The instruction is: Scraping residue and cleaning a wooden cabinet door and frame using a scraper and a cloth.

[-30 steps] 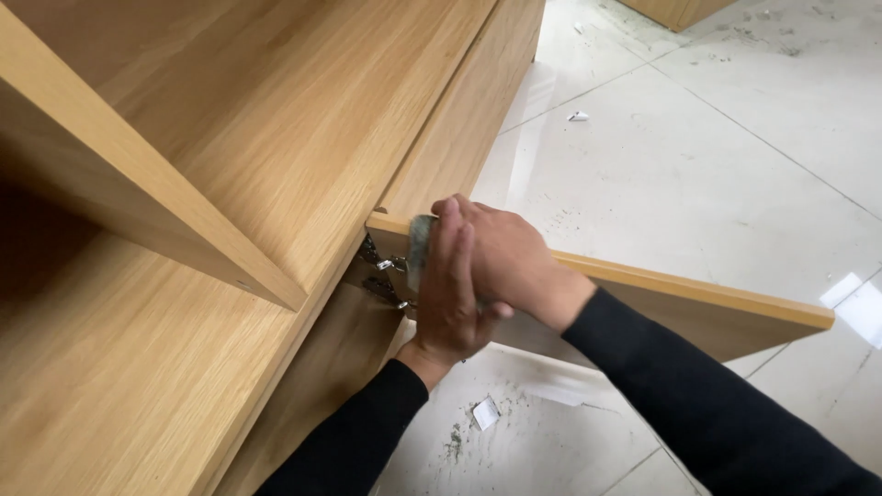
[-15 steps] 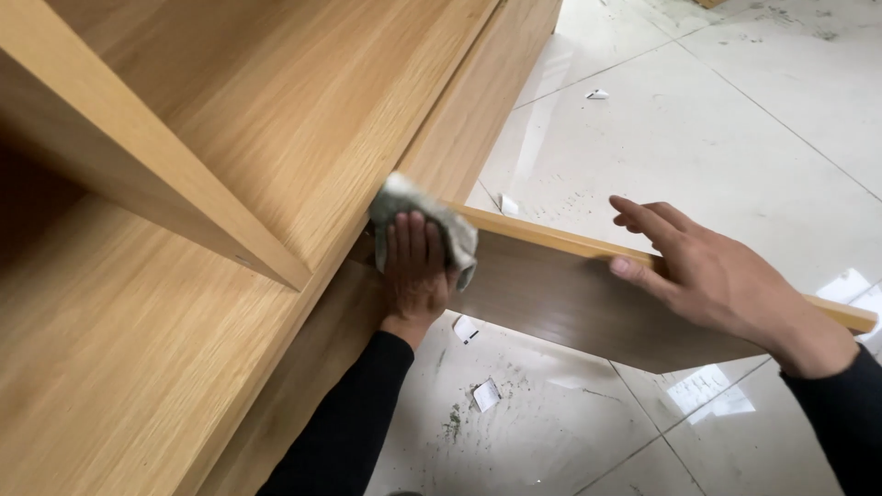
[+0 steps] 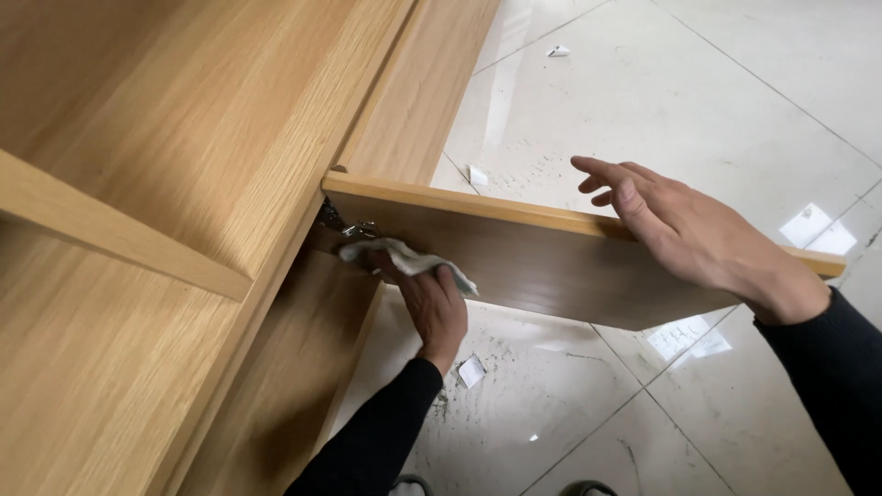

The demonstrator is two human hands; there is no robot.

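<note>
Under the open door's hinge corner, a pale cloth [image 3: 409, 262] is lying against the door's [image 3: 542, 266] inner face | left hand [image 3: 436, 308] is pressing it, grip clenched on the cloth | right hand [image 3: 684, 230] is resting released on the door's top edge | cabinet [image 3: 184, 184] is standing alongside | tiled floor [image 3: 643, 101] is lying below.

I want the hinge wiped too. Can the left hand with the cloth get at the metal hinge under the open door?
Probably yes. The left hand presses the cloth just beside the hinge, with nothing visible between them, while the right hand rests on the door edge.
</note>
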